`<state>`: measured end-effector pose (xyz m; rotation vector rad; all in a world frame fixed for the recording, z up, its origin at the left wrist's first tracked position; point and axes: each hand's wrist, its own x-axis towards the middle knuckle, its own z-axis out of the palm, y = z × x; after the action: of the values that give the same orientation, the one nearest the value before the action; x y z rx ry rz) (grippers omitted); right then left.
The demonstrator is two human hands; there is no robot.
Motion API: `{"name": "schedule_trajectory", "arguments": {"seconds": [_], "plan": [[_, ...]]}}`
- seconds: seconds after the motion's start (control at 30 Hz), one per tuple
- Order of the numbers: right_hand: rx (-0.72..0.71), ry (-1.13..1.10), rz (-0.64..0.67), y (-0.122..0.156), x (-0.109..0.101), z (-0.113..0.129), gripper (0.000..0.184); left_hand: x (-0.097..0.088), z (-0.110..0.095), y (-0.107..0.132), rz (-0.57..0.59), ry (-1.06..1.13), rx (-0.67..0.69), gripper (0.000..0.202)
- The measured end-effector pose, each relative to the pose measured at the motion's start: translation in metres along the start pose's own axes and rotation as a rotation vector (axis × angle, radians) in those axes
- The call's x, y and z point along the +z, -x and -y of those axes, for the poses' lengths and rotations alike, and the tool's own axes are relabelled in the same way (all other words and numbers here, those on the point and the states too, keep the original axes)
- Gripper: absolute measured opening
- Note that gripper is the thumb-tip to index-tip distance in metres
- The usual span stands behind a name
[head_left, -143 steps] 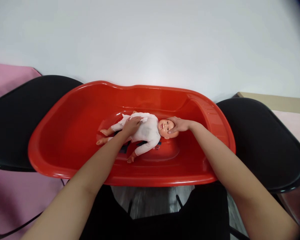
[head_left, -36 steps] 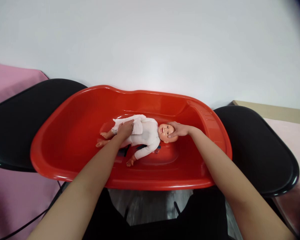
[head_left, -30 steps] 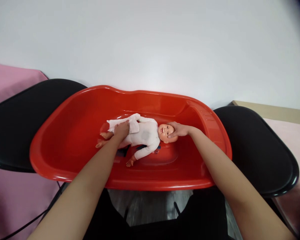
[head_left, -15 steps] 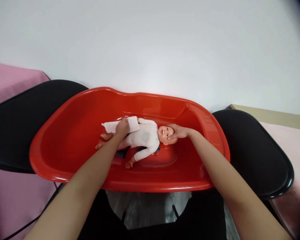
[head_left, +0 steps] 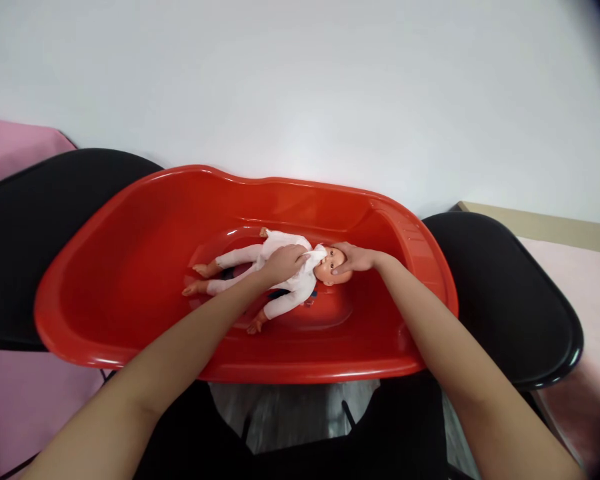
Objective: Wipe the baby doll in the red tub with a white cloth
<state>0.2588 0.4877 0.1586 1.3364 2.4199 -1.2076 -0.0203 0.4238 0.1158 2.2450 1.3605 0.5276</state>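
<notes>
A baby doll (head_left: 300, 293) in a white suit lies on its back in a red baby bathtub (head_left: 130, 267), head to the right and bare feet to the left. My left hand (head_left: 286, 261) is closed on a white cloth (head_left: 316, 256), whose end lies against the doll's chin and mouth. The rest of that cloth is hidden under my fingers. My right hand (head_left: 356, 257) wraps around the top of the doll's head (head_left: 336, 268), thumb on the near side and fingers on the far side.
The tub stands between a black seat (head_left: 55, 233) on the left and another black seat (head_left: 505, 300) on the right. A white wall (head_left: 300, 87) rises behind. Pink covers (head_left: 20, 150) show at the far left, and a pale pink surface (head_left: 580, 280) lies at the right.
My left hand has moved right with the white cloth, from over the doll's legs and belly to its chin. The right hand stays on the head. The view has shifted slightly.
</notes>
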Motion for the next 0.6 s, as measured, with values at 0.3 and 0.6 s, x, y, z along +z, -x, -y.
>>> {"name": "schedule_trajectory", "arguments": {"seconds": [0.3,0.6], "plan": [[-0.002,0.073,0.007,-0.004,0.000,-0.004,0.119,0.018,-0.013,0.006,0.245,0.003,0.081,0.017],[-0.074,0.009,0.024,-0.001,0.000,-0.002,0.103,0.004,-0.002,-0.001,0.362,0.033,-0.193,0.022]]}}
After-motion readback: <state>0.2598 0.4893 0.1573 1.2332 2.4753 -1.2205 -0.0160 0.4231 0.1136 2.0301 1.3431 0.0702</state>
